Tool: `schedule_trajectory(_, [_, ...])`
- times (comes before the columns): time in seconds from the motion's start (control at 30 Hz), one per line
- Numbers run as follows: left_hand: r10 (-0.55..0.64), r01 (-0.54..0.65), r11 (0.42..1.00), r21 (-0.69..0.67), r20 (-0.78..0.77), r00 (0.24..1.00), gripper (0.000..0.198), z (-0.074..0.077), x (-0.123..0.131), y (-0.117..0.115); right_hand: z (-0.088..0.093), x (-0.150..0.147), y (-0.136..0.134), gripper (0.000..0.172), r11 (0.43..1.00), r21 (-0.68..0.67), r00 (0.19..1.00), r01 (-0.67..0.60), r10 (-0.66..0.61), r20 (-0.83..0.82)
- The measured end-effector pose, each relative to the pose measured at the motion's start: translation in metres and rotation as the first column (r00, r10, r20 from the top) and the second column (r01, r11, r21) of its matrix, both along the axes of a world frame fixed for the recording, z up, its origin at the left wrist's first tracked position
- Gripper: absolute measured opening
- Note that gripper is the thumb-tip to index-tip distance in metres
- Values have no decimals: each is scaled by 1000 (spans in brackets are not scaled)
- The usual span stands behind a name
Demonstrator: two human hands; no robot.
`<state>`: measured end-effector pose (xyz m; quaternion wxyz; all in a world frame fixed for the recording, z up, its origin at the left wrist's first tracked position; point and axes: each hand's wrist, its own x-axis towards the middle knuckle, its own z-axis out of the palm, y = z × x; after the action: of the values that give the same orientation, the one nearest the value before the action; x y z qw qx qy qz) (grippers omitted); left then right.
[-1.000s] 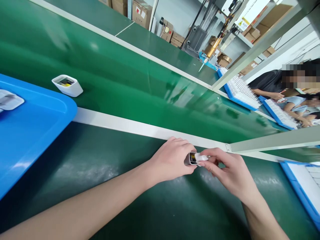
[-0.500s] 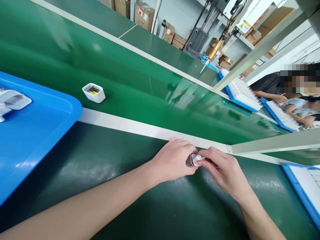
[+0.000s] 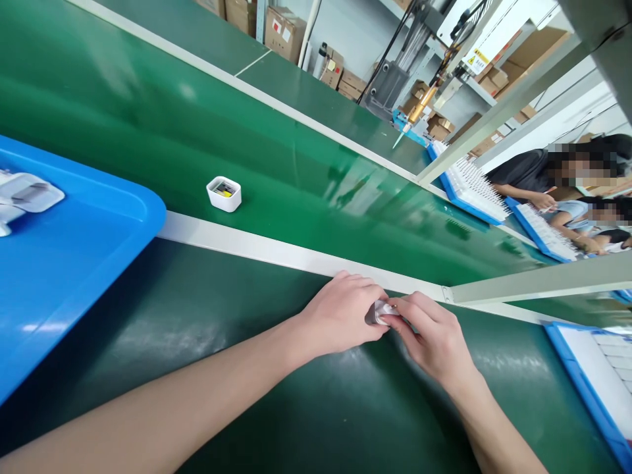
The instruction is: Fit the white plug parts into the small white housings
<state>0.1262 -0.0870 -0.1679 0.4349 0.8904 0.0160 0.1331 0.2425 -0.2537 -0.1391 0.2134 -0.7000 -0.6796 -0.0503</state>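
Note:
My left hand point(image 3: 340, 315) grips a small white charger housing point(image 3: 376, 311) over the dark green bench, just below the white rail point(image 3: 276, 252). My right hand point(image 3: 430, 336) presses against the housing's open end with its fingers closed on a small white cap, which is mostly hidden between the fingertips. Another open white housing point(image 3: 224, 193) with parts inside rides on the bright green conveyor belt point(image 3: 306, 178) beyond the rail.
A blue tray point(image 3: 74, 243) at the left holds white plug parts point(image 3: 22, 195). A second blue tray point(image 3: 592, 382) lies at the lower right. Metal frame bars point(image 3: 533, 280) cross at the right. Other people work at blue trays point(image 3: 474, 184) in the far right.
The open white housing on the belt has travelled to the right. My right hand has pushed the white cap in against the housing in my left hand, hiding its opening.

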Motion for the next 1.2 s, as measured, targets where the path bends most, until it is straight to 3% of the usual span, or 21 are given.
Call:
schedule_trajectory(0.2, [7,-7,1000,5,-12,1000,12,1,0,0,-10,4,1,10,998,59,1000,-29,29,7])
schedule_trajectory(0.37, [6,-4,1000,31,-64,998,13,8,-3,1,-10,9,4,4,999,31,974,-30,36,-225])
schedule_trajectory(0.5, [59,-61,998,-14,-130,990,36,14,-8,1,-4,11,7,6,997,-76,956,-22,-1,-292])
schedule_trajectory(0.6, [69,-71,997,-12,-139,988,40,14,-10,1,-4,10,7,7,998,-62,963,-6,-11,-268])
schedule_trajectory(0.73, [69,-68,998,10,-116,991,32,12,-10,1,-10,7,2,10,998,-16,960,54,-56,-275])
schedule_trajectory(0.83, [55,-53,998,19,-104,993,23,11,-10,1,-13,4,-5,21,989,43,902,144,-113,-417])
schedule_trajectory(0.93, [62,-61,998,17,-103,993,24,10,-10,2,-13,2,-8,21,954,160,848,255,-141,-510])
schedule_trajectory(1.2, [45,-45,999,5,-63,997,14,9,-9,3,-17,-3,7,6,986,114,941,121,-77,-330])
